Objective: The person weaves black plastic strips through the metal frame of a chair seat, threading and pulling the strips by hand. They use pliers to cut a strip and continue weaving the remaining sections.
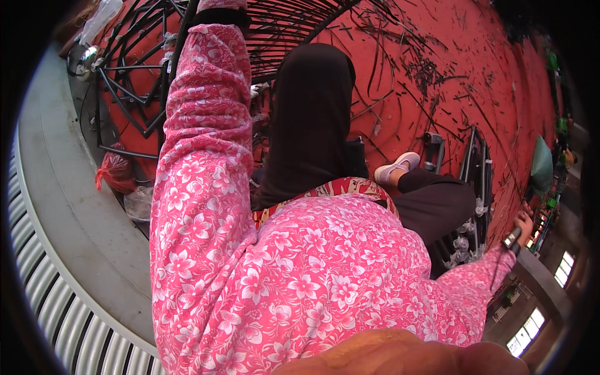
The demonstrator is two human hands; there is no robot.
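Observation:
My left arm, in a pink floral sleeve (pixel 203 144) with a black band (pixel 219 17) near the wrist, reaches to the top edge, and the hand is out of sight beyond it. Near that wrist is a dark curved frame with many parallel strips (pixel 294 28). My right hand (pixel 524 226) is stretched far out to the right, a black band with a small device (pixel 512 239) at its wrist. Its fingers look extended and apart, with nothing visible in them. Closest to it is a green bag-like thing (pixel 541 165).
Black tubular frames (pixel 128 94) lie at the upper left beside a tied red plastic bag (pixel 116 169). Dark strips and scraps (pixel 428 75) litter the red floor (pixel 462 28). Black tubes with clear wrapping (pixel 476 165) stand past my bent leg (pixel 437 203). A grey ledge (pixel 53 147) curves along the left.

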